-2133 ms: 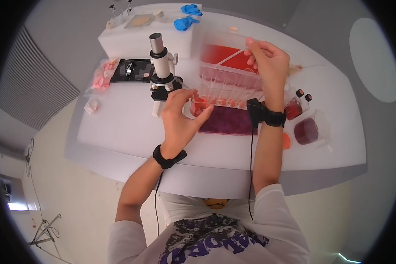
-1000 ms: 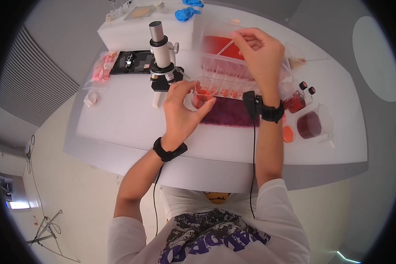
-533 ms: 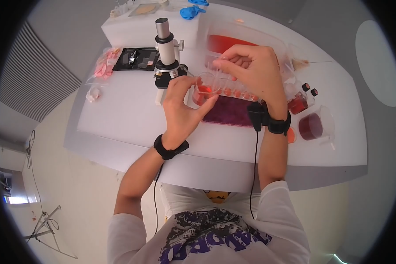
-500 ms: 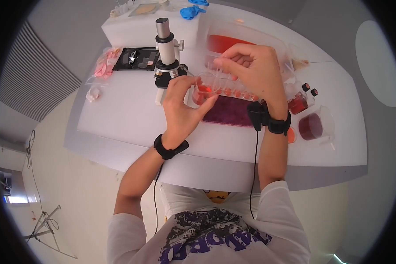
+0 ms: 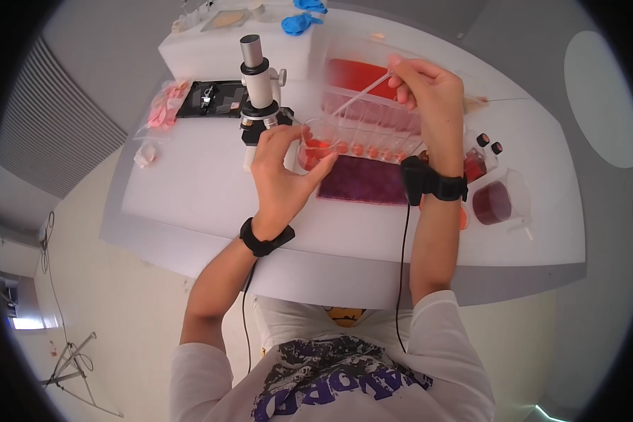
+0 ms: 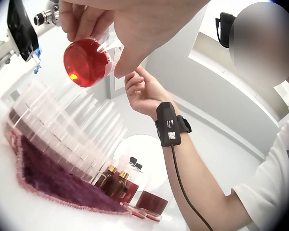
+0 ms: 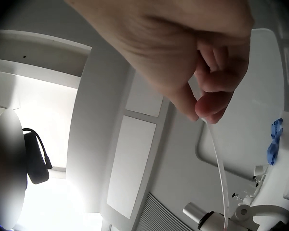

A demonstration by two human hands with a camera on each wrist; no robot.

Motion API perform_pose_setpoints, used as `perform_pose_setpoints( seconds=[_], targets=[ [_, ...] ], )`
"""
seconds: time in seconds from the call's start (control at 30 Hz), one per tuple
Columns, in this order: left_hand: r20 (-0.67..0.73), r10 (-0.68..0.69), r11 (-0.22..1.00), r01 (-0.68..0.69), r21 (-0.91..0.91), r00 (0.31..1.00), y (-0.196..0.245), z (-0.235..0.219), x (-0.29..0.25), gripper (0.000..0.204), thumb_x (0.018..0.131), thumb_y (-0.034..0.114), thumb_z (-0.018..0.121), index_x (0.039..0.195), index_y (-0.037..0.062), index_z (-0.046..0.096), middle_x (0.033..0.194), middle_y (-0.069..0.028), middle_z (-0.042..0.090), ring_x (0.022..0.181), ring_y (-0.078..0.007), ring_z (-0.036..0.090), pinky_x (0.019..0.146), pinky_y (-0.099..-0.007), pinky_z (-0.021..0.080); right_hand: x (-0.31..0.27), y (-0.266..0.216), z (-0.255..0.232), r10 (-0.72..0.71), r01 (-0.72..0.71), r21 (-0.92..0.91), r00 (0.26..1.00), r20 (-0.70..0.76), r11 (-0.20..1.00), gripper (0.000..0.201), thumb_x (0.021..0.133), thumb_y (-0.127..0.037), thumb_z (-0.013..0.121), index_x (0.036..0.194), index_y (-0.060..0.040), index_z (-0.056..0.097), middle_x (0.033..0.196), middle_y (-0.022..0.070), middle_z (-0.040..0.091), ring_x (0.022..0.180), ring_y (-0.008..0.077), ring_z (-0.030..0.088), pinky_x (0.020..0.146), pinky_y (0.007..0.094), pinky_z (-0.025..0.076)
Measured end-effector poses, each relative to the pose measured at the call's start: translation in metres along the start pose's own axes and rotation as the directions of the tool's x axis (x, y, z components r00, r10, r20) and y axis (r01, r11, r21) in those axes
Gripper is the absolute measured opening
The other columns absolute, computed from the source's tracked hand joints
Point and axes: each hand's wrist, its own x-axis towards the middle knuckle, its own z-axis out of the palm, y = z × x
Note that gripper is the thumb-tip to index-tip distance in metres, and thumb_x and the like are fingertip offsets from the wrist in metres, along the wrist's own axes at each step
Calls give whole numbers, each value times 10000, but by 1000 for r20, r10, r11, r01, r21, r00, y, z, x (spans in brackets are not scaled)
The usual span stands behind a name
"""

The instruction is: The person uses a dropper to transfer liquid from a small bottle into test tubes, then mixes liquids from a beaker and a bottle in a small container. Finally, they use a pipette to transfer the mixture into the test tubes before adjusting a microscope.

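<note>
My left hand (image 5: pixel 281 176) grips a small clear beaker (image 6: pixel 86 65) of red liquid between thumb and fingers, just in front of the microscope (image 5: pixel 261 105). In the left wrist view the beaker is seen from below, tilted. My right hand (image 5: pixel 436 98) pinches the upper end of a thin translucent rod (image 5: pixel 364 93) between thumb and fingertips. The rod slants down leftward toward the beaker's mouth; its lower end is hard to make out there. Beside the beaker stands a row of clear test tubes (image 5: pixel 373 133) with orange-red bottoms. A purple cloth (image 5: pixel 364 180) lies in front of them.
Behind the tubes is a clear bin (image 5: pixel 366 74) of red liquid. At right stand dark-capped bottles (image 5: pixel 475 166) and a beaker of dark red liquid (image 5: pixel 491 202). A black tray (image 5: pixel 218 98) and a bag of pink pieces (image 5: pixel 166 109) lie left; blue gloves (image 5: pixel 297 25) sit behind.
About half a second ago my right hand was low and close over the beaker; it has since moved up and right, with the rod slanting out. My left hand still holds the beaker.
</note>
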Motion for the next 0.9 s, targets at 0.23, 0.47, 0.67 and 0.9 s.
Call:
perform_pose_setpoints(
  seconds=[0.23, 0.47, 0.67, 0.9],
  targets=[
    [5, -16, 1000, 16, -14, 1000, 2, 0, 1, 512, 770, 188, 1014, 1186, 4, 779, 1102, -109, 791, 1022, -229, 725, 882, -365, 583, 8, 15, 2, -31, 24, -41, 981, -189, 999, 194, 993, -159, 819, 1014, 34, 818, 809, 60, 806, 607, 67, 648, 561, 228, 472],
    [15, -12, 1000, 12, -10, 1000, 1, 1, -1, 505, 773, 193, 1014, 1181, 20, 773, 1103, -92, 795, 1021, -221, 726, 856, -359, 578, 9, 28, 13, -122, 85, -194, 975, -184, 977, 238, 983, -203, 845, 994, 34, 825, 801, 69, 819, 605, 69, 670, 589, 230, 515],
    [11, 4, 1000, -4, -14, 1000, 0, 0, 0, 511, 774, 194, 1012, 1190, 24, 769, 1104, -92, 797, 1026, -220, 731, 847, -359, 578, 6, 23, 16, -142, 95, -256, 975, -172, 962, 245, 969, -217, 864, 1009, 23, 834, 794, 68, 820, 616, 83, 684, 595, 231, 515],
    [3, 10, 1000, -10, -12, 1000, 1, 0, 1, 504, 773, 189, 1010, 1185, 28, 768, 1104, -90, 795, 1027, -222, 731, 847, -359, 579, -12, -18, 13, -169, 155, -105, 975, -144, 982, 254, 930, -217, 908, 1011, 14, 839, 782, 41, 802, 625, 79, 677, 594, 227, 505]
  ],
)
